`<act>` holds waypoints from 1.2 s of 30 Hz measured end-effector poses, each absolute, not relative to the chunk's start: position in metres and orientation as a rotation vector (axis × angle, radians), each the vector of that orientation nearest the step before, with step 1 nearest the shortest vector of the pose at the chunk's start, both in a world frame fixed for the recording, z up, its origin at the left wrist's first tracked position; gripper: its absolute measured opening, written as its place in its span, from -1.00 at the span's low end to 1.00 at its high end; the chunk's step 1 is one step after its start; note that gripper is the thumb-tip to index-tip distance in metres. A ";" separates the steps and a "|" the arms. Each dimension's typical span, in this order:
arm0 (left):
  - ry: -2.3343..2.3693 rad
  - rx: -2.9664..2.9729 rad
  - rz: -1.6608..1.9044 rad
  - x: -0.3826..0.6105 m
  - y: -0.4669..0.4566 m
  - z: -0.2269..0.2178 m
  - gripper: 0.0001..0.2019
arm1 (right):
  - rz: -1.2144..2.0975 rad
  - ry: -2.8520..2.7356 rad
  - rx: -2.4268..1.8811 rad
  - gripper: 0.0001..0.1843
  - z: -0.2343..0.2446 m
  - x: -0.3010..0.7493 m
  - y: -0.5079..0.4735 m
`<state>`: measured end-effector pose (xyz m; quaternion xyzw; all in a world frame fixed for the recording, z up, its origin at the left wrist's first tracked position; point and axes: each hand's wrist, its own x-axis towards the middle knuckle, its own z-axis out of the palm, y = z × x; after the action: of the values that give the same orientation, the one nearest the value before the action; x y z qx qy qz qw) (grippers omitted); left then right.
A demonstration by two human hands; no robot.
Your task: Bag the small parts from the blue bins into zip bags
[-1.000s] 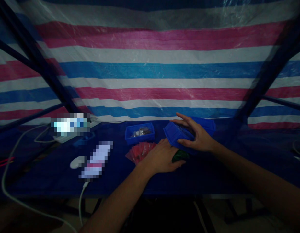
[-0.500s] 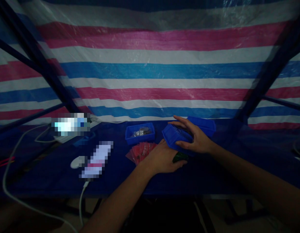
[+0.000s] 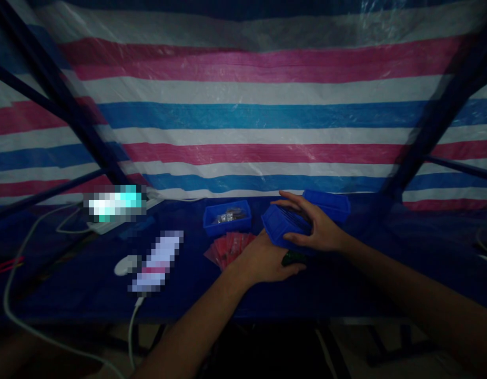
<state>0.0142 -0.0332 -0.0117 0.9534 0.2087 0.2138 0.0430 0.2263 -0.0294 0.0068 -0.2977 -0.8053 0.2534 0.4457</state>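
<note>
We see our right hand [image 3: 320, 229] gripping a small blue plastic bin [image 3: 285, 225], a ribbed, rectangular tray tipped up on its side, with the thumb along the lower edge and the fingers [image 3: 293, 202] curled over the upper rim. Our left hand [image 3: 267, 259] lies palm down just at 7 o'clock of that bin, its fingers folded loosely over a small dark green object [image 3: 293, 258]; we cannot tell whether they actually pinch it. The bin sits above the dark blue cloth-covered surface [image 3: 89, 284], roughly at its middle.

A second blue bin [image 3: 331, 202] stands flat at 2 o'clock of the tilted one, touching or nearly so. At 9 o'clock a third shallow blue tray [image 3: 226, 217] holds glinting metallic bits. Just at 6 o'clock of that tray a fan of thin red flat pieces [image 3: 227, 246] lies on the surface, beside our left wrist. Farther toward 9 o'clock rests a small rounded white object [image 3: 123, 265], with a white cable [image 3: 131, 329] hanging off the near edge. Behind everything hangs a woven plastic tarp [image 3: 243, 105] in pink, white and blue stripes, its sheen crinkled.
</note>
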 end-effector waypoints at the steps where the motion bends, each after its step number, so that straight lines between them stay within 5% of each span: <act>1: 0.630 2.930 0.652 0.014 -0.033 -0.011 -0.38 | 0.630 -1.995 -0.739 0.08 0.007 0.226 -0.030; 8: 0.630 2.955 0.580 0.015 -0.034 -0.012 -0.55 | 0.618 -2.055 -0.773 0.09 0.012 0.229 -0.029; 25: 0.679 2.969 0.432 0.022 -0.041 0.003 -0.33 | 0.284 -1.818 -0.887 -0.03 0.037 0.277 -0.014; 36: 0.683 2.953 0.451 0.021 -0.041 -0.001 -0.31 | 0.473 -1.506 -0.858 0.23 0.012 0.279 0.016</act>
<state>0.0213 -0.0415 -0.0011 0.9630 0.2227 0.1471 0.0384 0.2785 0.0160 0.0120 -0.3737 -0.6558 0.2060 0.6228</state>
